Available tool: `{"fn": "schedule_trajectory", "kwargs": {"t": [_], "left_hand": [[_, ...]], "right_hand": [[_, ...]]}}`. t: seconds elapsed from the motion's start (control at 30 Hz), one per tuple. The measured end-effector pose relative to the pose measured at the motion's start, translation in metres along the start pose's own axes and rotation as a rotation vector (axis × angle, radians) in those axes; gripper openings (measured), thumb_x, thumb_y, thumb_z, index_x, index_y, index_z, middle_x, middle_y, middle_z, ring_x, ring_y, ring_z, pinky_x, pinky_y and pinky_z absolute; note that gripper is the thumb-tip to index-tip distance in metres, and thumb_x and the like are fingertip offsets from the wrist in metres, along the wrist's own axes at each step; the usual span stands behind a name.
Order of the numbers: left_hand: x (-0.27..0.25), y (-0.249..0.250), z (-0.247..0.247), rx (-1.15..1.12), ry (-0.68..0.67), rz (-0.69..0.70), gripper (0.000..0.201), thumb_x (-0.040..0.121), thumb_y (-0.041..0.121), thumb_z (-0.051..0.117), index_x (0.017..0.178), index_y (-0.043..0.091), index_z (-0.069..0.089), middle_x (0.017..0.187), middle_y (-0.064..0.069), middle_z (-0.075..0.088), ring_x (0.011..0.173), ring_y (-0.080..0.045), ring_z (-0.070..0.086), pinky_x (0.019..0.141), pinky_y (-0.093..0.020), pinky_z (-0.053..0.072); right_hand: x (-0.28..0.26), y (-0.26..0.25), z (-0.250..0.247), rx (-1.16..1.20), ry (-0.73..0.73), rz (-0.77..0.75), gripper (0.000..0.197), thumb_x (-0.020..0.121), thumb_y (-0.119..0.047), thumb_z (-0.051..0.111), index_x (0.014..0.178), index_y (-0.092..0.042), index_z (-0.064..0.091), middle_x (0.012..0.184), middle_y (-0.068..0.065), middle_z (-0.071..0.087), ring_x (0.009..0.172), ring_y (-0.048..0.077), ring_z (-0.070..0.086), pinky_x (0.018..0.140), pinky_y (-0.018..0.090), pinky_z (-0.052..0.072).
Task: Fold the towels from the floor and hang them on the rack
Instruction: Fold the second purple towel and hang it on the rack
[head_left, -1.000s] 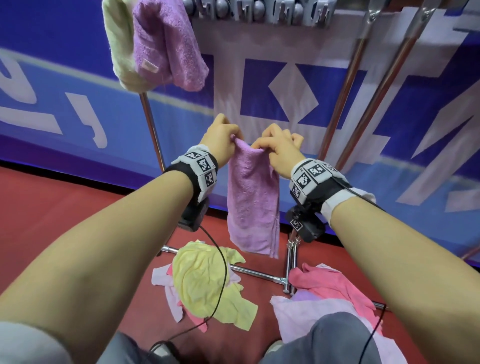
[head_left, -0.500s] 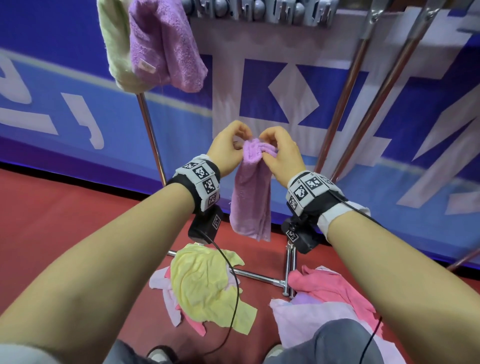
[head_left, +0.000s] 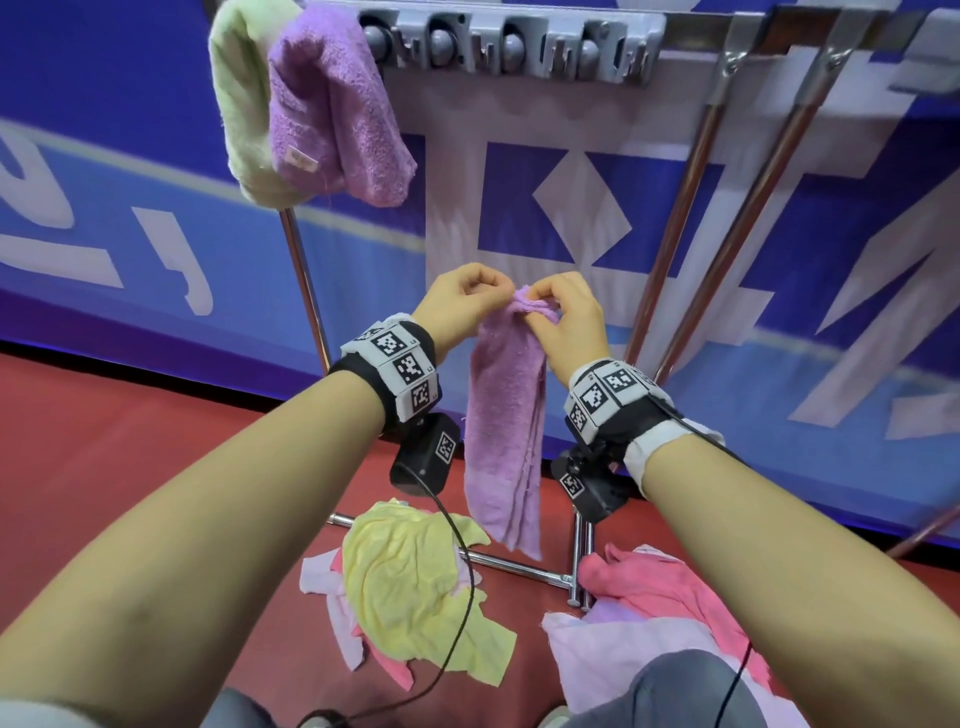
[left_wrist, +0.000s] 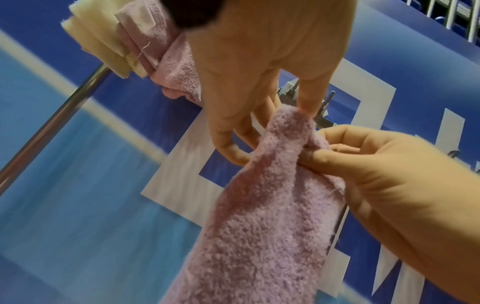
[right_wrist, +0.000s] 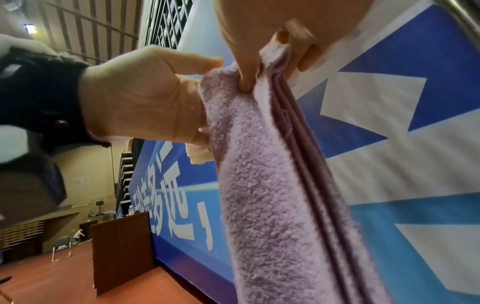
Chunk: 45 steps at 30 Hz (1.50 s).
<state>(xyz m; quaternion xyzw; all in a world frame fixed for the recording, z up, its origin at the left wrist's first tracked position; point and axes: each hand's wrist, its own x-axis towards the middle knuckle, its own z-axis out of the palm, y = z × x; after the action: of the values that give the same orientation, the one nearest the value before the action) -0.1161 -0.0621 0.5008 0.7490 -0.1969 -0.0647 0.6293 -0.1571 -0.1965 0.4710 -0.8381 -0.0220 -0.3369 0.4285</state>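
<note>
One fluffy, narrow-folded purple towel (head_left: 506, 431)

Head view: from above, facing forward and down over both forearms toward the rack (head_left: 511, 49) and the floor (head_left: 104, 441). Left wrist view: close in, looking up along the left hand (left_wrist: 259, 67) at the purple towel (left_wrist: 272, 205). Right wrist view: close from below, facing leftward past the towel. Shared by all three: towel top and both hands.
</note>
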Motion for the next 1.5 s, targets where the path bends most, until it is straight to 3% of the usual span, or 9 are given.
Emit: {"fn": "schedule_trajectory", "kwargs": {"t": [0.3,0.43,0.7,0.83,1.0,1.1,1.2,1.33,1.5], "left_hand": [[0.003,0.014,-0.006,-0.014,-0.009,-0.058,0.012,0.081,0.0,0.066,0.073,0.007,0.067,0.069,-0.005,0.064,0.067,-0.012,0.059,0.072,-0.02,0.054],[0.005,0.011,-0.005,0.199,0.03,-0.034,0.019,0.083,0.013,0.068,0.065,0.016,0.063,0.063,-0.002,0.058,0.06,-0.01,0.05,0.065,-0.022,0.046],[0.007,0.001,-0.009,0.385,0.091,0.03,0.008,0.089,0.008,0.054,0.085,0.014,0.058,0.066,0.008,0.052,0.062,-0.01,0.047,0.058,-0.014,0.039],[-0.001,0.008,-0.004,0.377,-0.018,0.1,0.013,0.088,0.002,0.051,0.089,0.013,0.058,0.067,0.007,0.053,0.058,-0.002,0.046,0.05,-0.003,0.035],[-0.002,0.018,-0.005,0.364,-0.117,0.092,0.013,0.087,0.0,0.052,0.088,0.011,0.06,0.068,0.005,0.055,0.061,-0.005,0.048,0.062,-0.013,0.04],[-0.003,0.019,-0.006,0.377,-0.113,0.068,0.015,0.087,0.002,0.053,0.081,0.014,0.059,0.068,0.007,0.055,0.062,-0.002,0.048,0.059,-0.007,0.04],[-0.008,0.018,-0.007,0.191,-0.071,-0.003,0.02,0.083,0.001,0.048,0.077,0.019,0.054,0.076,0.005,0.056,0.073,-0.006,0.051,0.066,-0.009,0.041],[-0.017,0.017,-0.007,-0.019,-0.085,-0.062,0.041,0.06,0.018,0.042,0.096,0.01,0.061,0.094,-0.001,0.06,0.089,-0.014,0.051,0.08,-0.028,0.043],[-0.017,0.003,-0.006,0.178,-0.145,-0.03,0.045,0.076,0.011,0.07,0.117,0.008,0.053,0.113,-0.007,0.063,0.106,-0.021,0.059,0.094,-0.033,0.048]], "right_hand": [[0.002,-0.012,-0.004,0.081,-0.014,0.015,0.007,0.083,-0.002,0.062,0.079,-0.004,0.058,0.079,-0.007,0.046,0.07,-0.002,0.047,0.065,0.005,0.038],[-0.001,-0.01,-0.005,0.074,-0.049,-0.008,0.013,0.082,-0.002,0.064,0.075,-0.011,0.057,0.082,-0.006,0.047,0.072,-0.002,0.049,0.066,0.006,0.04],[-0.012,0.003,-0.009,-0.018,-0.073,-0.044,0.007,0.075,-0.004,0.071,0.077,-0.002,0.064,0.098,-0.001,0.046,0.097,0.016,0.051,0.087,0.022,0.039],[-0.011,-0.002,-0.006,0.006,-0.091,-0.049,0.008,0.075,-0.001,0.07,0.08,0.0,0.063,0.106,0.001,0.045,0.101,0.016,0.049,0.088,0.007,0.035],[-0.01,-0.015,-0.006,0.097,-0.12,0.038,0.02,0.079,-0.007,0.068,0.089,-0.012,0.052,0.097,0.004,0.053,0.085,0.014,0.051,0.076,0.019,0.043],[-0.009,-0.016,-0.007,0.102,-0.129,0.146,0.036,0.08,-0.016,0.07,0.11,-0.012,0.049,0.089,-0.001,0.051,0.075,0.009,0.05,0.068,0.018,0.043],[-0.006,-0.02,-0.01,-0.022,-0.126,0.041,0.017,0.081,-0.013,0.068,0.093,-0.004,0.06,0.084,0.002,0.051,0.07,0.01,0.046,0.063,0.016,0.037],[0.004,-0.03,-0.014,0.02,-0.053,0.009,0.007,0.083,-0.004,0.061,0.089,0.0,0.06,0.086,0.005,0.051,0.074,0.012,0.046,0.065,0.008,0.038],[0.022,-0.041,-0.025,0.117,0.095,0.05,0.006,0.086,-0.009,0.059,0.086,-0.012,0.055,0.089,0.005,0.054,0.07,0.004,0.046,0.063,0.008,0.04]]}}
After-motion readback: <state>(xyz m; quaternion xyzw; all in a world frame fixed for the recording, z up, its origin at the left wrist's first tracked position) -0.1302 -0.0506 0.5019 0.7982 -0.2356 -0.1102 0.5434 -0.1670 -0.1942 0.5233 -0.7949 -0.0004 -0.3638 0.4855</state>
